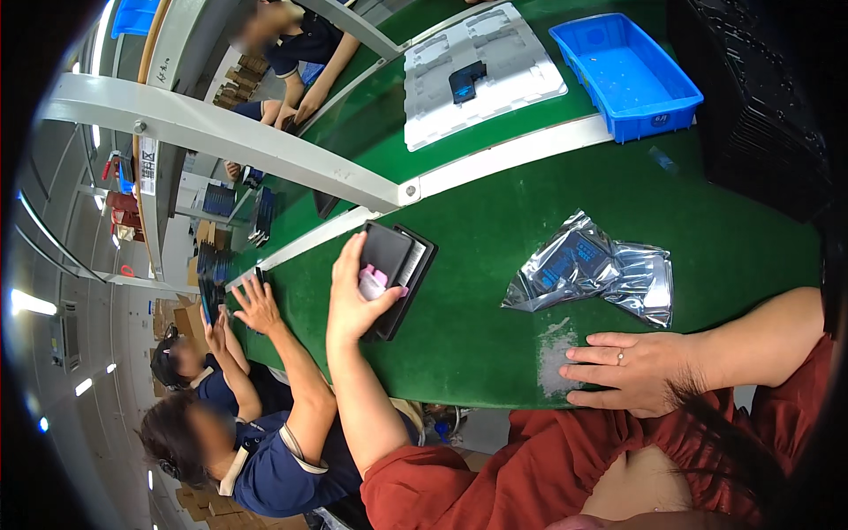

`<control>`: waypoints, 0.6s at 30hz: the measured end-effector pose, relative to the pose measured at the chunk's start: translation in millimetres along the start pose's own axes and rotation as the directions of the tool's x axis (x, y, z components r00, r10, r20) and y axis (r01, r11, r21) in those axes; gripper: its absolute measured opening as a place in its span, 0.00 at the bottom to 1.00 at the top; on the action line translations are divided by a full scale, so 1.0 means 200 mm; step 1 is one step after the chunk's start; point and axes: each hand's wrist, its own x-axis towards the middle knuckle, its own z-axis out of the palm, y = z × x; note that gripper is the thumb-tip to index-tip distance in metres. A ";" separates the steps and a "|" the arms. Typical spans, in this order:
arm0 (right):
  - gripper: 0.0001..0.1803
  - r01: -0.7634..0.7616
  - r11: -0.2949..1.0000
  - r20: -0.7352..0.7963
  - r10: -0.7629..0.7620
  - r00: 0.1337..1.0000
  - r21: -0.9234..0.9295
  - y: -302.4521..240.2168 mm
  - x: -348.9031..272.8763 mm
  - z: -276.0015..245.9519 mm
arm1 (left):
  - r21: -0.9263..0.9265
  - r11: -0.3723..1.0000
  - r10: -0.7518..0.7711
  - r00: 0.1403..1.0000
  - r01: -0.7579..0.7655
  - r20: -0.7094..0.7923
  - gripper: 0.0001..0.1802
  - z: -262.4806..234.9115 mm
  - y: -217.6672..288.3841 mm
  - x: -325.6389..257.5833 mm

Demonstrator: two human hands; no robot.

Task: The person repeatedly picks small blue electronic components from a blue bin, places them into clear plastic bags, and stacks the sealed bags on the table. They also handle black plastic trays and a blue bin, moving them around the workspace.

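My left hand (355,291) is closed round a small black rectangular case (386,247), fingers along one side and thumb across the near end. Pink film-like pieces (374,281) show beside the thumb. Under and beside the case lies a larger flat black tray (415,296); a whitish label shows between them. My right hand (632,367) rests flat at the table's near edge, its fingers stretched out toward a pale worn patch (558,358). Ahead of that hand, apart from it, crumpled silver antistatic bags (632,269) lie with a dark blue printed label (574,258) on one.
Beyond a white metal rail (521,150) are a white moulded tray (521,71) bearing a black part (465,81), and a blue bin (623,75). Tall black stacked trays (751,106) stand at right. A white post (256,146) crosses the left. Co-workers (265,450) sit at left and far side.
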 end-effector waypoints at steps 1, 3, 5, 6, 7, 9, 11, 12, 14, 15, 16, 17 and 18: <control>0.30 -0.007 1.000 -0.008 0.007 1.000 -0.014 -0.01 0.00 0.00 | 0.044 0.999 0.031 0.999 -0.032 0.031 0.51 0.02 0.01 0.01; 0.31 -0.012 1.000 -0.019 0.011 1.000 -0.021 -0.02 -0.01 0.00 | -0.044 0.999 0.016 0.999 -0.014 0.036 0.50 0.10 -0.02 0.02; 0.31 -0.005 1.000 -0.026 0.005 1.000 -0.010 -0.01 0.00 0.00 | 0.021 1.000 -0.006 0.999 0.005 0.042 0.45 0.12 0.01 0.01; 0.31 -0.004 1.000 -0.021 0.004 1.000 -0.004 -0.01 -0.01 -0.01 | 0.030 1.000 0.002 0.998 -0.004 0.062 0.45 0.11 0.02 0.00; 0.32 -0.003 1.000 -0.015 0.003 1.000 0.002 -0.01 -0.01 -0.01 | 0.039 0.999 0.010 0.997 -0.014 0.083 0.44 0.10 0.03 0.00; 0.32 0.000 1.000 -0.009 0.001 1.000 0.010 -0.02 -0.01 -0.02 | 0.119 0.992 0.028 0.998 -0.034 0.056 0.40 0.12 0.05 -0.03; 0.34 0.002 1.000 -0.009 -0.002 1.000 0.015 -0.02 -0.02 -0.02 | 0.171 0.984 0.034 0.998 -0.042 0.045 0.39 0.13 0.07 -0.04; 0.34 0.000 1.000 -0.002 0.000 1.000 0.008 -0.01 -0.01 -0.01 | 0.185 0.982 0.036 0.998 -0.045 0.050 0.38 0.12 0.07 -0.05; 0.35 -0.007 1.000 0.011 0.007 1.000 -0.006 -0.01 -0.01 -0.01 | 0.172 0.983 0.049 0.997 -0.060 0.068 0.38 0.11 0.03 -0.04; 0.35 -0.004 1.000 0.011 0.004 1.000 0.005 -0.01 0.00 -0.01 | 0.166 0.984 0.054 0.996 -0.066 0.074 0.38 0.09 0.02 -0.03; 0.36 -0.001 1.000 0.010 0.001 1.000 0.016 -0.01 0.00 -0.02 | 0.186 0.980 0.050 0.995 -0.065 0.086 0.38 0.09 0.02 -0.03; 0.36 0.001 1.000 0.009 -0.001 1.000 0.027 -0.01 -0.01 -0.02 | 0.208 0.976 0.041 0.996 -0.057 0.082 0.38 0.10 0.04 -0.02; 0.36 0.004 1.000 0.009 -0.004 1.000 0.024 -0.01 -0.01 -0.03 | 0.231 0.972 0.033 0.996 -0.051 0.080 0.38 0.11 0.06 -0.02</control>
